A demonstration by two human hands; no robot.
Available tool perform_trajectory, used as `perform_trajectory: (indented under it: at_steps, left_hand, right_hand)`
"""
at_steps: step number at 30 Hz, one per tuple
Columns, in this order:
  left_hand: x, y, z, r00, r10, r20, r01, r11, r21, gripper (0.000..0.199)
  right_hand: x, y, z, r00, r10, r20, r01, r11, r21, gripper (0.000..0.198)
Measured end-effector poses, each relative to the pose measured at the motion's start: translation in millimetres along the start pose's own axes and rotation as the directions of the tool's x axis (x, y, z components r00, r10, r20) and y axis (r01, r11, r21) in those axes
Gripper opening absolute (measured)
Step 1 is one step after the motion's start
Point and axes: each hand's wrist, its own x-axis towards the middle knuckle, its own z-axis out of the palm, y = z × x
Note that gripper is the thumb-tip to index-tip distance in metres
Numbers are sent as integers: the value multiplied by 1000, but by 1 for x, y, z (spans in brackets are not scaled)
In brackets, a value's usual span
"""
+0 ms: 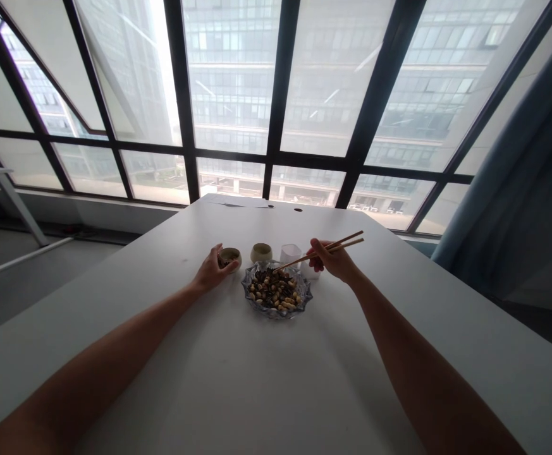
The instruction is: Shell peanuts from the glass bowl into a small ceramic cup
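Observation:
My left hand is closed around the side of a small round cup that has dark bits in it. In my right hand is a pair of wooden chopsticks, their tips down at the far edge of the nut mix. A glass bowl with a jagged rim stands between my hands, full of nuts and dark seeds. Behind it sits a second small round cup. To that cup's right is a clear cup, and another pale cup is partly hidden by my right hand.
The white table runs toward large dark-framed windows. Sheets of paper lie at its far end, near two dark holes in the top. A blue curtain hangs at the right, and a white metal frame stands at the left.

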Motion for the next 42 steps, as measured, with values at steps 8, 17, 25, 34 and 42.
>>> perform_trajectory:
  at_steps: [8, 17, 25, 34, 42]
  left_hand:
    - [-1, 5, 0, 999, -34, 37, 33, 999, 14, 83]
    - [-1, 5, 0, 999, -23, 45, 24, 1000, -10, 82]
    - [-2, 6, 0, 998, -24, 52, 24, 1000, -4, 85]
    - [-2, 7, 0, 998, -26, 53, 27, 1000, -9, 82]
    - [-2, 6, -1, 998, -25, 58, 26, 999, -23, 78]
  right_hand:
    - [-2, -2, 9, 1000, 8, 21, -7, 999, -49, 67]
    - [-5, -7, 11, 999, -20, 32, 23, 997, -75, 64]
    - [-5, -8, 8, 1000, 2, 5, -1, 997, -74, 65]
    - [-7, -14, -1, 1000, 20, -5, -20, 992, -127, 67]
    - [-12, -26, -5, 998, 31, 50, -20, 978, -206, 65]
